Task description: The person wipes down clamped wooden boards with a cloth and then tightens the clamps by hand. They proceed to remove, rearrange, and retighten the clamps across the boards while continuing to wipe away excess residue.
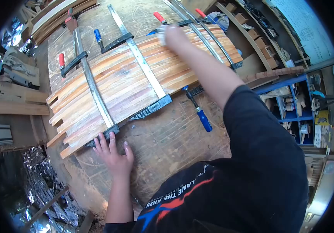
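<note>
A panel of wooden strips [116,81] lies on the workbench, held by several metal bar clamps, among them one across its middle [141,62]. My left hand [114,155] rests with fingers spread at the panel's near left edge, against the end of the left clamp [93,85]. At the panel's far right side, my right hand [173,35] is closed around a whitish cloth or paper [162,35], beside a red-handled clamp [159,17]. The right fingers are mostly hidden and blurred. A blue-handled clamp [204,120] sticks out from the near edge.
The scratched workbench [167,136] extends under the panel. Stacked boards [58,19] lie at the far left. Wooden shelves with small blocks [252,33] stand at the upper right, and a blue shelf unit [295,103] is at the right. Crumpled shiny material [50,186] lies lower left.
</note>
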Tool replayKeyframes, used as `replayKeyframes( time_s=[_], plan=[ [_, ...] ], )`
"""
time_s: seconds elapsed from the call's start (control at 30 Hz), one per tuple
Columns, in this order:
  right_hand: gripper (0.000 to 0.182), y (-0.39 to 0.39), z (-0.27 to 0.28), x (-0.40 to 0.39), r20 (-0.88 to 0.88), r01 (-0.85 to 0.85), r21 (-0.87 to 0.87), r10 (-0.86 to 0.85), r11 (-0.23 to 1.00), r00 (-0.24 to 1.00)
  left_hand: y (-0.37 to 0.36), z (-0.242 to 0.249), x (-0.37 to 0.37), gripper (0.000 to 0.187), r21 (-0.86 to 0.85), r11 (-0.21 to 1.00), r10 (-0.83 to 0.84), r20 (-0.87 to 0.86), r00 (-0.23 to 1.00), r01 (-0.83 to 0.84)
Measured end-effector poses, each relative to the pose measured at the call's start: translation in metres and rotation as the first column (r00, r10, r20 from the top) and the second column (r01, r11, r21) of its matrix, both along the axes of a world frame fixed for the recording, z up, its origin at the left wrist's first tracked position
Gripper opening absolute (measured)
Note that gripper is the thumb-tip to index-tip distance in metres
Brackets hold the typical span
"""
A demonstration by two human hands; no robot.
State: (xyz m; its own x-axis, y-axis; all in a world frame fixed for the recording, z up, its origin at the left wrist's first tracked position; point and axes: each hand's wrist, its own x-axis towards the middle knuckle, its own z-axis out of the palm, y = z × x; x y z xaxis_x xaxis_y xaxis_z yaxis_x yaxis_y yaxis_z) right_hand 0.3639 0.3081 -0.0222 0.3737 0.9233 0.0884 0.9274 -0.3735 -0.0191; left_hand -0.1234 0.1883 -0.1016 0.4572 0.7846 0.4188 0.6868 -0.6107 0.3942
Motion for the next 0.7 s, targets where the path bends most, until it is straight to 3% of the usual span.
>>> replayKeyframes(
  time_s=[0.03, 0.13, 0.17, 0.2, 0.23, 0.27, 0.37, 0.43, 0.53, 0.6, 0.63, 0.7],
  plan=[
    [0.024, 0.011, -0.04, 0.039, 0.033, 0.215, 0.343, -0.241, 0.914, 0.97, -0.001, 0.001, 0.001, 0.068, -0.008, 1.0, 0.0, -0.007, 1.0, 0.0],
    [0.023, 0.034, -0.016, -0.009, 0.058, 0.161, -0.048, -0.158, 0.986, 0.986, 0.002, 0.002, 0.002, 0.068, 0.006, 1.0, 0.02, -0.002, 1.0, -0.02],
    [0.024, 0.043, -0.023, -0.036, 0.002, 0.02, -0.084, -0.02, 0.996, 1.0, 0.0, 0.004, 0.001, 0.068, 0.009, 1.0, 0.002, -0.002, 1.0, -0.002],
    [0.026, 0.06, -0.025, -0.061, -0.038, -0.113, -0.104, 0.109, 0.988, 0.993, 0.002, -0.003, -0.001, 0.069, 0.048, 0.999, -0.009, 0.015, 1.0, 0.008],
    [0.027, 0.068, -0.034, -0.08, -0.152, -0.049, 0.028, 0.053, 0.998, 0.987, 0.003, -0.005, 0.002, 0.069, 0.055, 0.998, -0.022, 0.025, 0.999, 0.02],
    [0.026, 0.054, -0.017, -0.081, -0.116, -0.128, 0.098, 0.139, 0.987, 0.983, 0.006, -0.006, 0.003, 0.069, 0.066, 0.997, -0.028, 0.029, 0.999, 0.026],
    [0.025, 0.026, -0.008, -0.006, -0.091, 0.007, -0.169, -0.023, 0.986, 0.996, 0.003, -0.001, 0.0, 0.068, 0.055, 0.997, -0.047, 0.02, 0.999, 0.046],
    [0.02, 0.011, -0.026, 0.074, 0.015, 0.006, -0.064, -0.005, 0.998, 1.0, 0.002, 0.003, 0.001, 0.066, 0.049, 0.998, -0.032, 0.031, 0.999, 0.031],
    [0.018, 0.02, -0.016, 0.031, 0.062, 0.18, -0.048, -0.177, 0.983, 0.982, -0.004, 0.009, -0.002, 0.066, 0.021, 1.0, -0.007, -0.021, 1.0, 0.008],
    [0.021, 0.02, 0.036, -0.017, 0.129, 0.034, -0.448, 0.026, 0.893, 0.991, 0.001, 0.003, 0.001, 0.067, 0.053, 0.999, -0.001, -0.018, 1.0, 0.002],
    [0.027, 0.036, 0.024, -0.02, 0.276, -0.091, -0.557, 0.287, 0.826, 0.917, 0.003, 0.002, 0.0, 0.067, 0.069, 0.998, -0.001, -0.005, 1.0, 0.001],
    [0.027, 0.054, 0.0, -0.065, -0.113, 0.003, -0.216, -0.028, 0.976, 0.993, 0.002, 0.0, 0.001, 0.067, 0.082, 0.996, -0.029, 0.026, 0.999, 0.027]
  ],
)
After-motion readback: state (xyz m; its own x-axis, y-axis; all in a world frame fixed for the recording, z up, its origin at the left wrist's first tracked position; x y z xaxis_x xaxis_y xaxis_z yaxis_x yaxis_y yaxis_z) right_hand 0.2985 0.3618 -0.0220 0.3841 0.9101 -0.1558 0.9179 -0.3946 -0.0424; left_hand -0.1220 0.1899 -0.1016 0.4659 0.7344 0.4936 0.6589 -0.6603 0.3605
